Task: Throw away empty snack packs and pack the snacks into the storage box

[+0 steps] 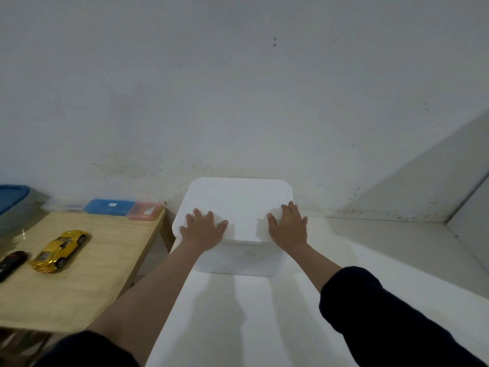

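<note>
Storage box (236, 200) contents hidden under its closed white lid, far left of the hands — blue-lidded bin (12, 202) and black object (10, 263) cut off by the frame edge

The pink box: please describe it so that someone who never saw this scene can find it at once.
Look at the wooden table on the left. Along its far edge, by the wall, a blue box lies, and the pink box lies right beside it, at the table's corner. It alone is pale pink and see-through.
</note>
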The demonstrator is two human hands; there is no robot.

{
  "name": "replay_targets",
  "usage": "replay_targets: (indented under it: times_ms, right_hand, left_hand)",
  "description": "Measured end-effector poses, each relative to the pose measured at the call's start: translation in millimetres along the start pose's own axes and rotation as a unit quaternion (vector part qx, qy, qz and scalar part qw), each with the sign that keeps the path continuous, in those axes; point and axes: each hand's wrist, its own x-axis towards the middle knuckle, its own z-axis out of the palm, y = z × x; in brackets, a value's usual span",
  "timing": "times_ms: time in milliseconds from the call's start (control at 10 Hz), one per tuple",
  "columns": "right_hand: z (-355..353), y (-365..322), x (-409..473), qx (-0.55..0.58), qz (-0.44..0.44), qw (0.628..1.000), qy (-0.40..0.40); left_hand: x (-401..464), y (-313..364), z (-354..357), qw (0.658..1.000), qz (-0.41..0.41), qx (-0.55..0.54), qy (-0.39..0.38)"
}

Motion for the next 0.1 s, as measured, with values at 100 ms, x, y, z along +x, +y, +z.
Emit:
replay_targets:
  times_ms: [100]
  right_hand:
    - [-3.8, -0.4, -13.0, 0.036, -0.011, 0.999, 0.009]
  left_hand:
    - [-18.6, 17.6, 8.8, 0.997, 0.024, -0.064, 0.031]
